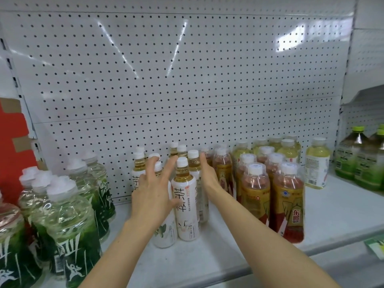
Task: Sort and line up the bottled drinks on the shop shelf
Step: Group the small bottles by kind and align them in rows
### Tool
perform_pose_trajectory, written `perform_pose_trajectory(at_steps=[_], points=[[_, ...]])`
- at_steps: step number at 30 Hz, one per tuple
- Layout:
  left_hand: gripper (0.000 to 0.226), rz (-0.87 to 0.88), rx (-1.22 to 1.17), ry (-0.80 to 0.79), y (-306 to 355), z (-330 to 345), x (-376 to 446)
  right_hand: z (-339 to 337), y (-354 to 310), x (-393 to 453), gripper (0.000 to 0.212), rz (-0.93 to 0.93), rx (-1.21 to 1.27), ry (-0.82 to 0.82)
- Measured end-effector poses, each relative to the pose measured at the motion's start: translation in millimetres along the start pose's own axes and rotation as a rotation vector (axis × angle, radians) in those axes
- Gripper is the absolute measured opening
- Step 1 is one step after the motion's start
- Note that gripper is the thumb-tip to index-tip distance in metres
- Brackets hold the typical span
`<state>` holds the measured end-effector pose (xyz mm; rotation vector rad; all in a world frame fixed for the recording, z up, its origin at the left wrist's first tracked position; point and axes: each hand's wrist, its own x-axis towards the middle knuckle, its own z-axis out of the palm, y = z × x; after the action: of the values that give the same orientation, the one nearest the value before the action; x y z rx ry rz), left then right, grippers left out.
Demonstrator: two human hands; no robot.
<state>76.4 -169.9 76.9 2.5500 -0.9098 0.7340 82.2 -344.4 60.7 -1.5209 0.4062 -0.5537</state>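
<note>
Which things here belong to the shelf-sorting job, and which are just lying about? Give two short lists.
Part of the job:
white-label tea bottles
green-label bottles
red-and-yellow bottles
pale yellow bottle
left hand
right hand
shelf

Just lying about:
red cardboard box
pegboard back wall
green tag on the shelf edge

The white-label tea bottles (pixel 185 201) stand upright in a tight cluster mid-shelf (pixel 332 206), white caps on, pale amber tea showing above tall white sleeves with black characters. To their left stand clear bottles with green labels (pixel 68 221), domed white caps on, upright in rows. Just right of the white-label cluster are the red-and-gold labelled bottles (pixel 287 204), upright in rows, with pale yellow bottles (pixel 288 149) behind them. Further right one yellow-green bottle with a white label (pixel 316 163) stands alone, apart from the rows.
</note>
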Motion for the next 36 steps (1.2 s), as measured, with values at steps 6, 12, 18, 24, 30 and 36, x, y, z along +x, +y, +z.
perform_pose_trajectory(at_steps=[6, 12, 18, 24, 30, 36], points=[[0.109, -0.007, -0.063, -0.057, -4, 5, 6, -9, 7, -34, 0.049, -0.226, -0.163, 0.142], [0.071, 0.069, -0.271, 0.349, 42, -2, 3, -66, 5, -102, 0.038, -0.790, -0.646, 0.319], [0.092, 0.163, -0.673, -0.068, 142, 44, -14, -170, 6, -118, 0.045, -0.925, -0.851, 0.620], [0.106, -0.022, -0.789, -0.089, 178, 88, -23, -224, 30, -106, 0.082, -0.605, -0.695, 0.249], [0.103, -0.122, -0.635, 0.133, 184, 84, -55, -231, 30, -100, 0.079, -0.704, -0.648, 0.006], [0.068, -0.304, -0.925, 0.101, 186, 50, -43, -262, 27, -78, 0.065, -0.683, -0.423, 0.005]])
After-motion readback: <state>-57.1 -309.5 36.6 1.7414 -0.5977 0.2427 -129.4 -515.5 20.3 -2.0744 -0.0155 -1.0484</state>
